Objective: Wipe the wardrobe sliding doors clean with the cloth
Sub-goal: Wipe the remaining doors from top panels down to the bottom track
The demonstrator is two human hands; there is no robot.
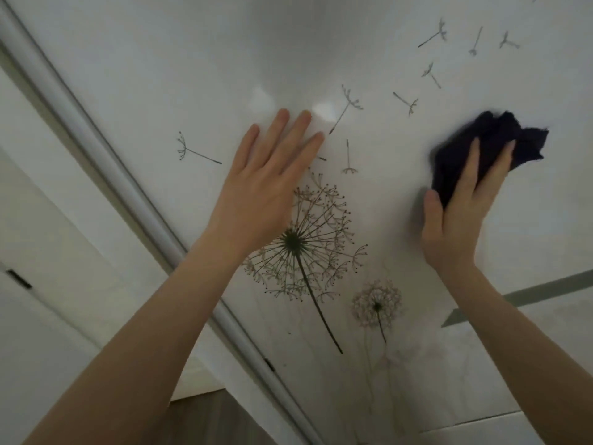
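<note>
Navy-dark cloth (494,146) is bunching under your right hand (462,213), up and to the right of the large dandelion print (298,242) on the white sliding door (192,59). You are pressing it against the panel with fingers stretched out over it and the thumb lying beside its lower edge, not curling round it. Your left hand (263,187) is lying flat and released on the panel, fingers straight, just up and left of the same dandelion, holding nothing and seemingly bracing the door.

By the look of it, you are working mid-wipe on the upper part of this panel; which parts are already clean cannot be told. The next stroke is calling for steady, flat pressure and a sweep across the scattered seed prints above the dandelion.

Open panel is stretching above and to the right of the dandelion, giving you room. Left of the dandelion, the metal door frame (128,181) is running diagonally, an edge where the cloth could catch. To the dandelion's lower right, a grey band (545,289) is crossing the panel.
</note>
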